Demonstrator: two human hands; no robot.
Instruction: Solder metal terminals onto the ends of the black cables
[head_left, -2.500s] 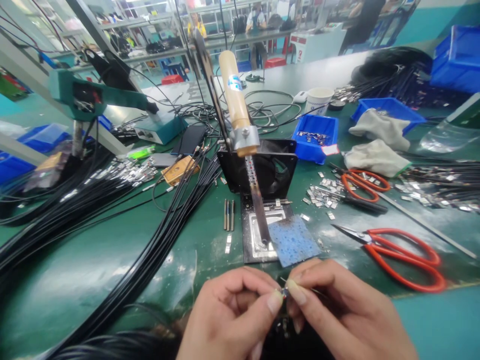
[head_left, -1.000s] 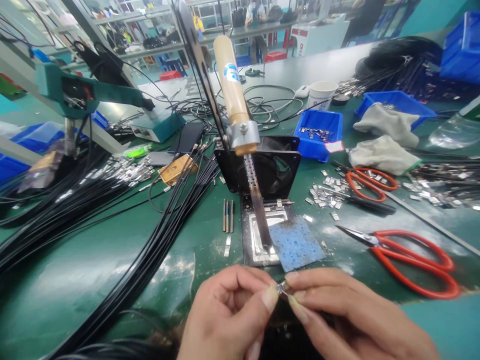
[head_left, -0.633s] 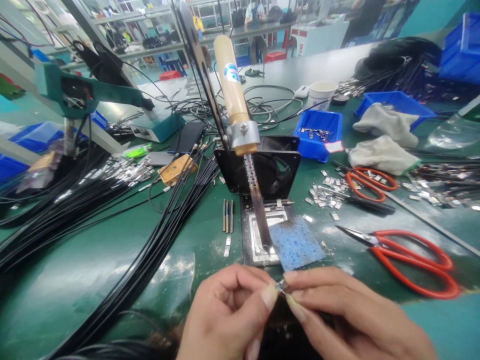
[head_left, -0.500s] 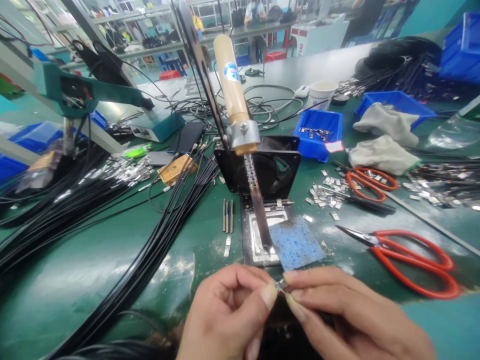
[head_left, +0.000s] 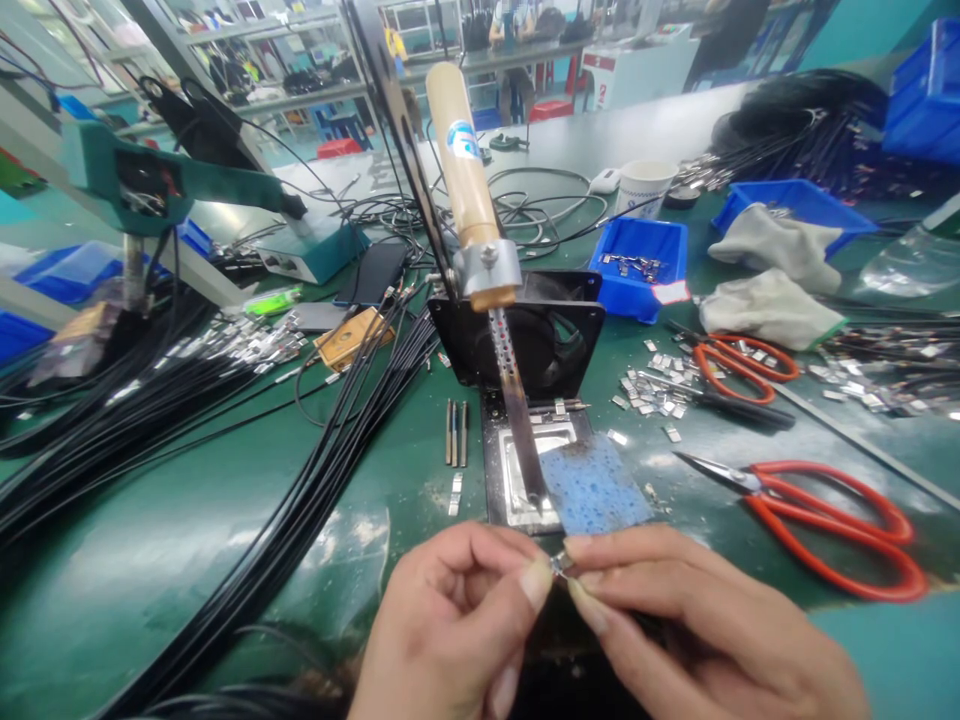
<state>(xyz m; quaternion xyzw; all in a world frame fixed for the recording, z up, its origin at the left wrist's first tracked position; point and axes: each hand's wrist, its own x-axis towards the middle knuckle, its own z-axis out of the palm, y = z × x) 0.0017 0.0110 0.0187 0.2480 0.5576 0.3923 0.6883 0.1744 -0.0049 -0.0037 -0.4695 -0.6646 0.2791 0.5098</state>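
silvery connector (head_left: 559, 563) pinched from both sides

held low and central, near the closer edge of a blue sponge (head_left: 592, 490); tiny, shiny and metallic, mostly covered, finer detail too small to tell. gripped on one side by thumb and forefinger of the left hand (head_left: 465, 610), closed tight; pinched at the other end by the right hand (head_left: 697, 600), also closed on it.

just beyond, a black base plate (head_left: 493, 490) with a shallow metal tray (head_left: 507, 480) set in, silvery inside, under the tip of a slanting soldering iron (head_left: 474, 215). to the right, red-handled scissors (head_left: 840, 525), lying flat.

farther off, a blue bin (head_left: 626, 298) with small metal parts lying loose inside; behind and right, another blue bin (head_left: 821, 205), partly covered by a pale glove (head_left: 776, 245) draped over the rim. near both, a white paper cup (head_left: 645, 190), contents hidden.

on the iron's handle, a round blue-and-white sticker (head_left: 463, 140), lettering too blurred to read; on the nearer bin, a pale label (head_left: 670, 292), likewise unreadable.
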